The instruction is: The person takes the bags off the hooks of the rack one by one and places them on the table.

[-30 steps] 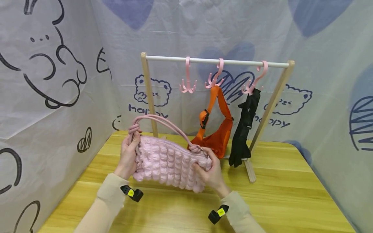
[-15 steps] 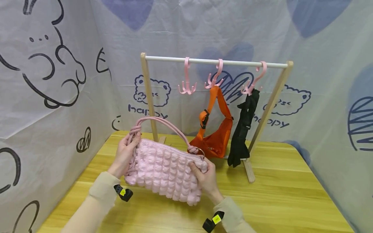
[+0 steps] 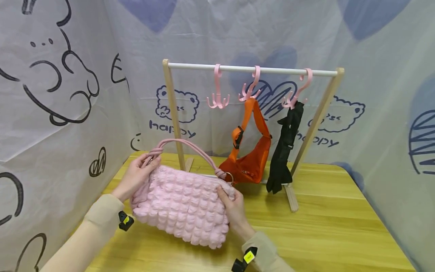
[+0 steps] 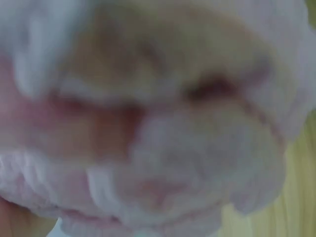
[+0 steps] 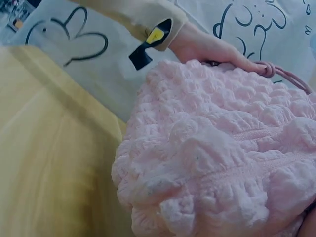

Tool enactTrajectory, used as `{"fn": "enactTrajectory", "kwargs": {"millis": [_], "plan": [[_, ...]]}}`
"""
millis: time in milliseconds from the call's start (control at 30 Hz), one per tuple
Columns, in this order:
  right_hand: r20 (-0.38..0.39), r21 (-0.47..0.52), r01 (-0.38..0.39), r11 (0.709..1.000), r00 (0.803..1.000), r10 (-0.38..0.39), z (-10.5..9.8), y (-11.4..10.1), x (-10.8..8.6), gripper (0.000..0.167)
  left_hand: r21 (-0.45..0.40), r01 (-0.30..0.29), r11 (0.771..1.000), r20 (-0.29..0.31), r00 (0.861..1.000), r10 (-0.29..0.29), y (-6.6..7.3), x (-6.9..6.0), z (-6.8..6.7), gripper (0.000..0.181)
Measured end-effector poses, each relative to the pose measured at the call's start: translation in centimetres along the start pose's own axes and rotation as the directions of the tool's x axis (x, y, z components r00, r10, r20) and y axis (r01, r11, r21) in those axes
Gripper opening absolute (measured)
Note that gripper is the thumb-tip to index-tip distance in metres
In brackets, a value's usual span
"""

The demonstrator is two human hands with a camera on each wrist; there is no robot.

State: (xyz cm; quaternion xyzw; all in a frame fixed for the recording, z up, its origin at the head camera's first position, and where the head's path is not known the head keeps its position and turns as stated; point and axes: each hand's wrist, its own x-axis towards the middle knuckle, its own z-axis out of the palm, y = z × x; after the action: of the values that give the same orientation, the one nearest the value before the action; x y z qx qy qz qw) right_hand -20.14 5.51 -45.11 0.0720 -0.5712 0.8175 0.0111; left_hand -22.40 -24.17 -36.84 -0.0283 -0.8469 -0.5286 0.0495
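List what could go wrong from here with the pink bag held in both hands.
The pink bag is soft and held near its ends by the left hand and right hand, so it might sag or slip. In the head view, its right end shows in front of the orange bag, which it could bump.

In the head view, my left forearm (image 3: 79, 236) enters at the lower left and angles up to the right. My left hand (image 3: 134, 177), left of centre, maintains a grip; its thumb points up and right. My right forearm (image 3: 270, 257) enters at the bottom edge, right of centre, and angles up to the left. My right hand (image 3: 235, 211) also grips, positioned lower than the left; its thumb (image 3: 223, 195) points up and left. In the right wrist view, my left hand occupies the top centre.
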Motion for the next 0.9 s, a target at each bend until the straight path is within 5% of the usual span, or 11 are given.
{"fn": "enactTrajectory", "kwargs": {"millis": [200, 400, 900], "plan": [[0.014, 0.064, -0.178, 0.982, 0.984, 0.178, 0.8, 0.3, -0.4, 0.012, 0.133, -0.019, 0.991, 0.026, 1.000, 0.016, -0.4, -0.1, -1.1, 0.063], [0.061, 0.100, -0.278, 0.955, 0.960, 0.273, 1.7, 1.2, -0.4, 0.026, 0.233, -0.046, 0.971, 0.044, 0.998, 0.037, -1.8, -0.1, -2.3, 0.062], [0.077, 0.130, -0.472, 0.872, 0.882, 0.466, 3.6, 5.0, -0.9, 0.040, 0.343, 0.057, 0.938, 0.138, 0.984, -0.111, -5.3, -0.2, -4.0, 0.070]]}}
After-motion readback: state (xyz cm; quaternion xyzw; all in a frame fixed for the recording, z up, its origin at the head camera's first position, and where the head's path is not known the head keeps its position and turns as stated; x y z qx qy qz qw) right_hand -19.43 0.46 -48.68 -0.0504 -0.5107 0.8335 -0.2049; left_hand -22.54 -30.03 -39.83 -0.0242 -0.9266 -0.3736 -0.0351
